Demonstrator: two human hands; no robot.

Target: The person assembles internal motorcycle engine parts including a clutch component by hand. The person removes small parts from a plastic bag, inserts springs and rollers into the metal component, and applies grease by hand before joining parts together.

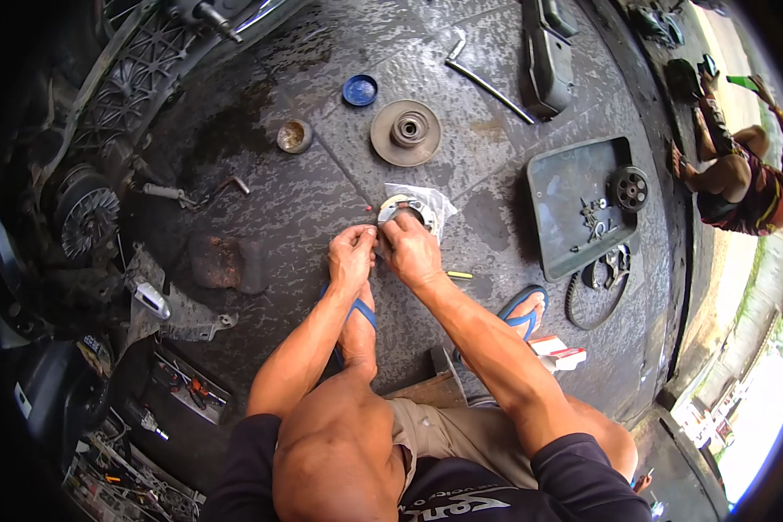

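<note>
My left hand (352, 258) is closed in a pinch, thumb and fingertips together, close beside my right hand. Whatever lies between its fingertips is too small or hidden to name. My right hand (412, 252) has its fingers curled down over the near side of a round ring-shaped metal part (396, 205), and its thumb points toward the left fingertips. What the right fingers grip is hidden beneath them. A clear plastic bag (444, 207) lies under and beside the round part. Just left of it is a tiny red piece (368, 208) on the floor.
Beyond my hands are a metal pulley disc (383, 135), a blue lid (360, 90), a small tin (289, 132) and a bent-handled wrench (496, 90). At right are a tray (544, 187) with small hardware, and a belt (574, 306). Motorcycle parts (87, 213) line the left; a person (739, 174) sits far right.
</note>
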